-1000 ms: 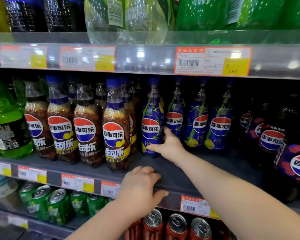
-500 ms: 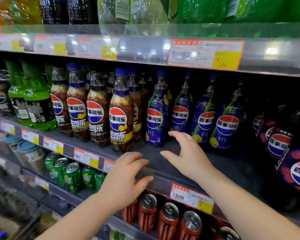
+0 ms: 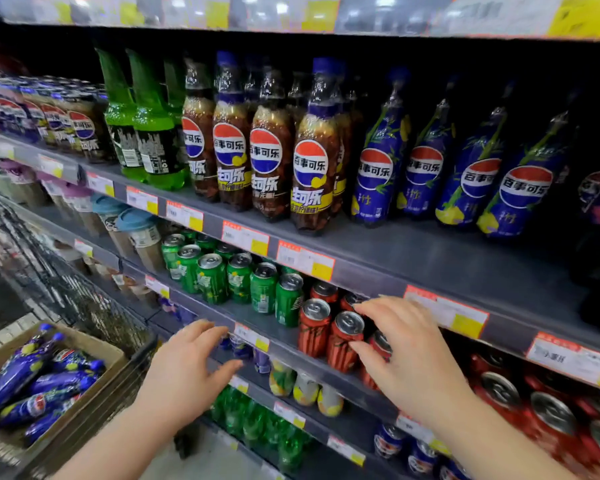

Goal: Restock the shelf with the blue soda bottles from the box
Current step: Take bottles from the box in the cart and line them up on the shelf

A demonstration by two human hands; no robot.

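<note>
- Fingers point(image 3: 378, 308) of the right hand point(image 3: 409, 362) are hanging loosely spread and holding nothing, in front of the red cans point(image 3: 343, 337).
- The left hand point(image 3: 187, 368) is hovering empty too, with its fingers relaxed and apart.
- Four blue soda bottles point(image 3: 378, 161) are standing upright on the shelf point(image 3: 413, 258), set back from its front edge.
- More are lying piled in the box point(image 3: 87, 342) at lower left.

Standing up front on the shelf point(image 3: 430, 261): four blue bottles point(image 3: 376, 168), four brown bottles point(image 3: 312, 168), two green bottles point(image 3: 156, 147); lower left, one box point(image 3: 113, 356).
</note>
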